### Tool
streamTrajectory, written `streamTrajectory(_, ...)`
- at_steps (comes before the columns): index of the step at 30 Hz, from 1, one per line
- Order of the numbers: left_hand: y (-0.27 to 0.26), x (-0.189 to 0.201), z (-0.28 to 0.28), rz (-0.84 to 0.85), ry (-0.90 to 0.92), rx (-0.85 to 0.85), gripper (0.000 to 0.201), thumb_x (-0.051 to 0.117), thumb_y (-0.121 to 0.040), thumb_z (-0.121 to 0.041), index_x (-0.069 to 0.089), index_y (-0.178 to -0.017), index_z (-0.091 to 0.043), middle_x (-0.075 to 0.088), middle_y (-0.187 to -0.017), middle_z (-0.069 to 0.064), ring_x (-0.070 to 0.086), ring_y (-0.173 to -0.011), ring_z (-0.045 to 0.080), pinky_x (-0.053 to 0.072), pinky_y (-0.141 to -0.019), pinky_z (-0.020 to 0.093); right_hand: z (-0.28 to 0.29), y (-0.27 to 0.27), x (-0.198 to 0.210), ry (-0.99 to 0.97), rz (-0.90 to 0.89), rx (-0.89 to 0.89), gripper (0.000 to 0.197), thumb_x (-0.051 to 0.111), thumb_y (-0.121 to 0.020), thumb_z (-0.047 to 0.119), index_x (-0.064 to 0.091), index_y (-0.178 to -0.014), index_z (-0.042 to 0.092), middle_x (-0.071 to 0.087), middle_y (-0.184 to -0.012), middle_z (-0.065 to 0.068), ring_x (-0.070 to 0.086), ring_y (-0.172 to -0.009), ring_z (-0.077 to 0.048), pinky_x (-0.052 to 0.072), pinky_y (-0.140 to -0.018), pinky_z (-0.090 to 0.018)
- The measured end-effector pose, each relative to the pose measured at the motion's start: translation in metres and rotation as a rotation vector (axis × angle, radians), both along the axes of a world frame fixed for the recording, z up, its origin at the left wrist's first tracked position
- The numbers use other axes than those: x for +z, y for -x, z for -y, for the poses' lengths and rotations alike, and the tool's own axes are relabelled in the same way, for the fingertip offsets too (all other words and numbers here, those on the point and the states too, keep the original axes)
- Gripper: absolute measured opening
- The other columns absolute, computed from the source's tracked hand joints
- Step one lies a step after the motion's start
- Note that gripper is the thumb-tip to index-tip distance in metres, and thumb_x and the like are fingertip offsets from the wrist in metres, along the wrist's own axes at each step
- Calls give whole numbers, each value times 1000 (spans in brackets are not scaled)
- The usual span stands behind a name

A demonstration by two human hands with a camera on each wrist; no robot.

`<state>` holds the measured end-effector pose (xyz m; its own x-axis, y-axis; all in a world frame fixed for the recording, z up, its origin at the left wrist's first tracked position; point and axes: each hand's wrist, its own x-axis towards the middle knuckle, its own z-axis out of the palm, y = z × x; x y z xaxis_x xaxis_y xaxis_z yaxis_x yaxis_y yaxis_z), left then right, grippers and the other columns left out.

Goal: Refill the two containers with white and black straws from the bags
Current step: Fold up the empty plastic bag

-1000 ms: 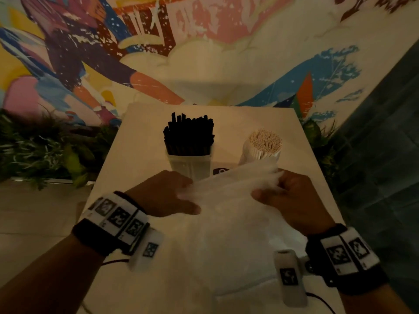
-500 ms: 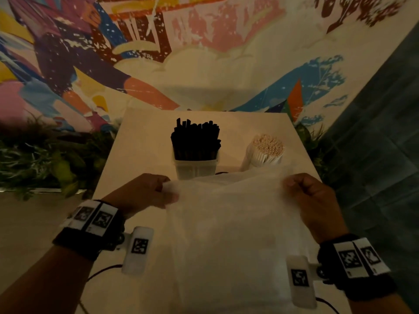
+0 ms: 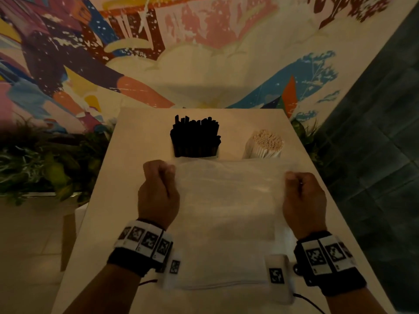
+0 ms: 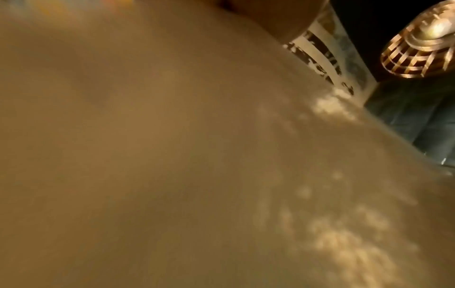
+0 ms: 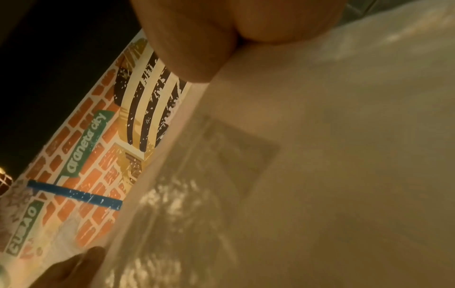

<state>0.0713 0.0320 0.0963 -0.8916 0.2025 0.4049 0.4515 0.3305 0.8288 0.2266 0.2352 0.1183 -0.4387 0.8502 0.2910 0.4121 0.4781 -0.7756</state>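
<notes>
A translucent white plastic bag (image 3: 229, 200) hangs stretched flat between my two hands above the table. My left hand (image 3: 158, 184) pinches its upper left corner and my right hand (image 3: 301, 193) pinches its upper right corner. Behind the bag stands a clear container packed with black straws (image 3: 195, 139). To its right a bundle of white straws (image 3: 265, 143) stands upright; its container is hidden by the bag. In both wrist views the bag (image 4: 197, 155) (image 5: 320, 155) fills most of the picture, and no straws show inside it.
The cream table (image 3: 127, 168) butts against a painted mural wall (image 3: 204, 53). Green plants (image 3: 45, 164) line the left side and a dark tiled wall (image 3: 374, 155) rises on the right. A woven lamp (image 4: 418, 44) shows in the left wrist view.
My hands have moved apart, pulling the crumpled bag out wide and flat. The bag's top edge now hangs lower in front of the containers.
</notes>
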Motion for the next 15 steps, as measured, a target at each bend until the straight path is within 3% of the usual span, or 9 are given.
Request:
streamTrajectory(2,5,6,2,222,-168,-14,23,56,-91,-37,37,-99,-25,56,-70,2,56,-51,13,47,-51,31,-6,2,1,37,-28,9,27,47,-98,26,59,-98,2,53,-85,-5,49,-83,-22,37,-76,-32)
streamTrajectory(4,6,14,6,630,-328,-203,46,68,-73,-54,49,-101,-22,61,-79,7,58,-54,8,48,-51,25,-14,4,0,113,-70,2,28,46,-99,26,59,-98,1,54,-87,-8,50,-85,-24,41,-77,-34)
streamTrajectory(6,-2,14,11,913,-192,-476,70,75,-49,-70,68,-92,-16,71,-88,5,68,-74,16,54,-64,29,-24,4,0,197,-107,-13,24,46,-98,28,59,-96,7,56,-91,-6,52,-88,-24,46,-86,-41)
streamTrajectory(8,-16,10,12,935,-77,-616,60,73,-58,-63,72,-89,-11,72,-89,7,69,-83,22,56,-71,35,-36,1,2,283,-145,-20,21,49,-97,32,59,-86,17,59,-89,-5,56,-89,-26,48,-93,-47)
streamTrajectory(10,-26,8,2,914,-133,-568,40,64,-78,-41,66,-90,-3,67,-86,14,66,-80,28,55,-77,46,-48,-4,8,495,-220,60,32,57,-90,47,64,-81,17,64,-86,-12,62,-89,-33,51,-88,-52)
streamTrajectory(12,-34,10,-10,955,-311,-496,25,64,-83,-27,58,-87,-3,59,-76,14,63,-66,25,58,-65,42,-59,-15,14,774,-252,228,46,60,-78,61,70,-79,16,66,-77,-12,64,-75,-30,53,-75,-44)
streamTrajectory(14,-37,12,-21,950,-421,-455,19,63,-83,-21,54,-84,-4,54,-67,11,59,-56,22,55,-53,35,-66,-27,15,944,-182,431,44,66,-68,53,73,-82,13,69,-72,-5,66,-67,-21,54,-68,-36)
streamTrajectory(15,-39,12,-24,935,-442,-453,19,61,-82,-21,54,-84,-3,53,-65,10,57,-54,22,53,-50,33,-68,-33,12,965,-129,523,49,76,-58,51,74,-86,10,71,-74,-6,68,-68,-21,57,-65,-33)
